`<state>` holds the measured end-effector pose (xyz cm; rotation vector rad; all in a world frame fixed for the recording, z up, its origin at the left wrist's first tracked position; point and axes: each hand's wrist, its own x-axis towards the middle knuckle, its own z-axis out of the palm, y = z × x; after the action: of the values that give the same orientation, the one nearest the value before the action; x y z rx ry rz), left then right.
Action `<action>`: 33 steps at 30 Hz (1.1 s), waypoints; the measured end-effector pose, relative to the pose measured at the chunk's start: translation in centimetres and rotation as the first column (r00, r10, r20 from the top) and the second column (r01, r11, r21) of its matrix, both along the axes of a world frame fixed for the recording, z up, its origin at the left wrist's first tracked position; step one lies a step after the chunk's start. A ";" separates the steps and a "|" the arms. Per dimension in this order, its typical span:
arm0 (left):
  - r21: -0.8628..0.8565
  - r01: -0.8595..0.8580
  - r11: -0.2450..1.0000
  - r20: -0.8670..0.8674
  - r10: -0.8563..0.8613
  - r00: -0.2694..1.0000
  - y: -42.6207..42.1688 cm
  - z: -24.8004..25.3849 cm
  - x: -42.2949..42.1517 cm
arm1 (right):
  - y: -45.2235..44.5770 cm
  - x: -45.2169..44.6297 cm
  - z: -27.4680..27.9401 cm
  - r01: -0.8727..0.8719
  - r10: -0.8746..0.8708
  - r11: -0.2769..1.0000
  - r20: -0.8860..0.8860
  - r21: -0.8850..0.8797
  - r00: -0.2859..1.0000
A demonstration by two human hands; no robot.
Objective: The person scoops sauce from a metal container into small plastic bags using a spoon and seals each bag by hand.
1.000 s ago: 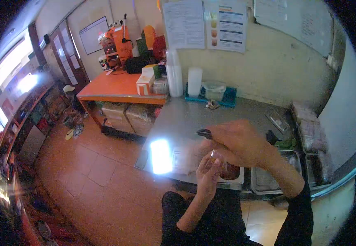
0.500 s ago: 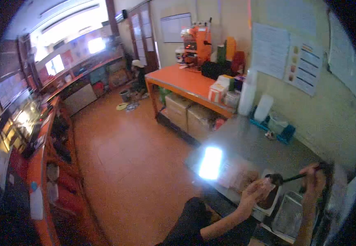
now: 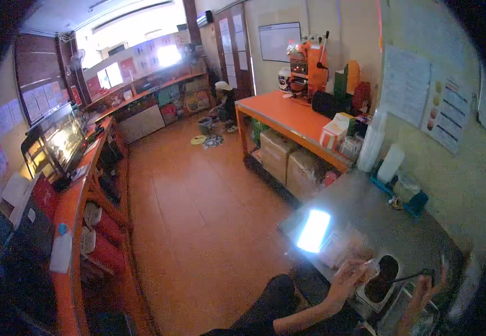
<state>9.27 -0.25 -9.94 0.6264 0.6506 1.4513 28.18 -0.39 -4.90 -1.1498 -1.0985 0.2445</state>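
My left hand point(image 3: 348, 280) is closed on a small clear plastic packet point(image 3: 372, 270), held beside a metal container of dark brown contents point(image 3: 382, 278). Farther right, my right hand point(image 3: 422, 292) grips the dark handle of a long utensil point(image 3: 408, 277), whose other end points into the brown contents. A bright glowing rectangle point(image 3: 314, 231) lies on the grey worktop point(image 3: 346, 201), left of clear plastic bags point(image 3: 341, 249). The fingertips of my right hand are partly blurred.
An orange table point(image 3: 293, 115) holds an orange machine point(image 3: 308, 67), with cardboard boxes point(image 3: 275, 155) beneath. A person point(image 3: 225, 103) crouches at the back. An orange counter point(image 3: 69, 224) runs along the left. Stacked clear cups point(image 3: 372, 143) stand by the wall.
The view has swung left, showing more room. My right hand has moved away from my left, and the utensil now reaches toward the brown contents. My left hand keeps the packet.
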 end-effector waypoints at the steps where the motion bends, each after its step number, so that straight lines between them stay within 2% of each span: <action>1: -0.022 -0.007 1.000 -0.015 0.006 1.000 -0.3 0.6 -0.2 | -0.8 -1.5 0.6 0.043 -0.046 0.998 0.054 0.049 0.997; 2: -0.044 -0.011 0.999 -0.031 0.010 0.999 -0.5 1.0 -0.2 | -1.6 -3.1 1.2 0.086 -0.097 0.991 0.105 0.100 0.990; 3: -0.046 -0.008 0.999 -0.033 0.007 0.999 -0.5 0.8 0.0 | -2.4 -4.0 1.1 -0.029 0.053 0.997 0.322 -0.078 0.945; 4: -0.010 -0.058 0.998 -0.042 0.057 0.997 -0.7 0.5 0.4 | -3.1 -4.4 0.8 -0.102 0.229 0.957 0.493 -0.271 0.839; 5: 0.025 -0.109 0.994 -0.048 0.110 0.993 -0.8 0.4 0.6 | -3.2 -4.7 0.0 -0.101 0.229 0.957 0.493 -0.271 0.839; 6: 0.023 -0.111 0.994 -0.047 0.112 0.993 -1.0 0.2 0.6 | -3.1 -5.1 -1.1 -0.312 0.384 0.849 0.093 -0.426 0.919; 7: 0.056 -0.099 0.994 -0.077 0.103 0.992 -1.4 0.6 0.2 | -3.0 -5.5 -1.7 -0.547 0.434 0.693 -0.333 -0.470 0.837; 8: 0.088 -0.088 0.992 -0.107 0.098 0.989 -1.8 0.8 -0.1 | -3.5 -6.6 -0.5 -0.550 0.438 0.687 -0.334 -0.474 0.835; 9: 0.087 -0.096 0.992 -0.105 0.105 0.989 -2.1 0.9 -0.6 | -4.2 -8.0 1.0 -0.539 0.353 0.676 -0.421 -0.503 0.836; 10: 0.074 -0.043 0.996 -0.069 0.048 0.996 -2.4 1.0 -1.1 | -4.6 -9.0 1.9 -0.530 0.260 0.662 -0.500 -0.530 0.826; 11: 0.065 0.011 0.998 -0.034 -0.008 0.999 -2.5 1.1 -1.5 | -4.4 -8.6 1.2 -0.535 0.266 0.658 -0.501 -0.529 0.823; 13: 0.125 -0.044 0.991 -0.087 0.056 0.995 -2.6 1.3 -1.9 | -3.9 -7.6 0.1 -0.795 0.365 0.493 -0.745 -0.354 0.558; 14: 0.185 -0.090 0.979 -0.135 0.116 0.984 -2.7 1.4 -2.1 | -4.0 -7.8 0.3 -0.797 0.368 0.490 -0.745 -0.353 0.556; 15: 0.187 -0.094 0.978 -0.135 0.120 0.983 -2.8 1.5 -2.3 | -4.1 -8.0 0.8 -0.837 0.376 0.458 -0.788 -0.299 0.487; 16: 0.235 -0.116 0.965 -0.106 0.144 0.984 -2.8 1.6 -2.6 | -4.1 -8.4 1.4 -0.872 0.380 0.426 -0.827 -0.242 0.415; 17: 0.280 -0.139 0.950 -0.077 0.167 0.983 -3.0 1.7 -2.9 | -4.1 -8.2 1.3 -0.874 0.383 0.423 -0.826 -0.241 0.413; 18: 0.282 -0.142 0.949 -0.078 0.171 0.982 -3.1 1.5 -3.0 | -3.9 -7.9 1.1 -0.942 0.460 0.325 -0.856 -0.087 0.238; 19: 0.240 -0.116 0.964 -0.153 0.156 0.976 -3.2 1.2 -3.2 | -3.9 -7.8 1.1 -0.974 0.515 0.214 -0.855 0.068 0.053; 20: 0.193 -0.093 0.977 -0.227 0.137 0.964 -3.3 0.9 -3.3 | -3.8 -7.7 1.3 -0.975 0.516 0.211 -0.855 0.069 0.051; 21: 0.194 -0.096 0.976 -0.227 0.140 0.964 -3.3 0.4 -3.2 | -3.8 -7.7 1.6 -0.977 0.442 0.209 -0.896 0.050 0.049; 22: 0.277 -0.132 0.952 -0.224 0.198 0.954 -3.1 -0.1 -3.1 | -3.8 -7.7 1.9 -0.979 0.365 0.204 -0.930 0.030 0.047; 23: 0.360 -0.166 0.918 -0.217 0.256 0.942 -2.9 -0.5 -3.0 | -3.8 -8.0 2.1 -0.980 0.366 0.199 -0.930 0.033 0.043; 26: 0.352 -0.151 0.924 -0.313 0.268 0.911 -3.0 -0.8 -3.2 | -3.8 -8.5 1.7 -0.972 0.390 0.228 -0.920 0.055 0.039; 27: 0.350 -0.156 0.923 -0.314 0.273 0.909 -3.1 -0.6 -3.1 | -3.9 -8.0 0.7 -0.967 0.447 0.239 -0.894 0.084 0.032; 29: 0.461 -0.452 0.763 -0.360 0.627 0.691 -3.3 1.5 -3.1 | -4.3 -8.8 1.1 -0.962 0.496 0.248 -0.868 0.112 0.027; 30: 0.460 -0.453 0.764 -0.362 0.627 0.690 -3.3 0.9 -3.2 | -4.4 -9.5 1.4 -0.943 0.471 0.330 -0.861 -0.029 0.191; 31: 0.519 -0.443 0.731 -0.460 0.676 0.576 -3.1 -0.2 -3.3 | -4.5 -10.1 1.9 -0.898 0.434 0.408 -0.830 -0.165 0.350; 32: 0.580 -0.422 0.697 -0.537 0.717 0.445 -3.1 -0.9 -3.4 | -4.2 -9.8 0.8 -0.898 0.438 0.408 -0.829 -0.162 0.348; 33: 0.584 -0.421 0.694 -0.535 0.719 0.443 -3.2 -1.4 -3.2 | -3.5 -9.1 -1.2 -0.943 0.502 0.329 -0.838 -0.042 0.213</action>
<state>6.06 -3.48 -11.35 1.4560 1.3634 2.0014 19.05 -3.88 -6.05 -0.6980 -0.7764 1.8631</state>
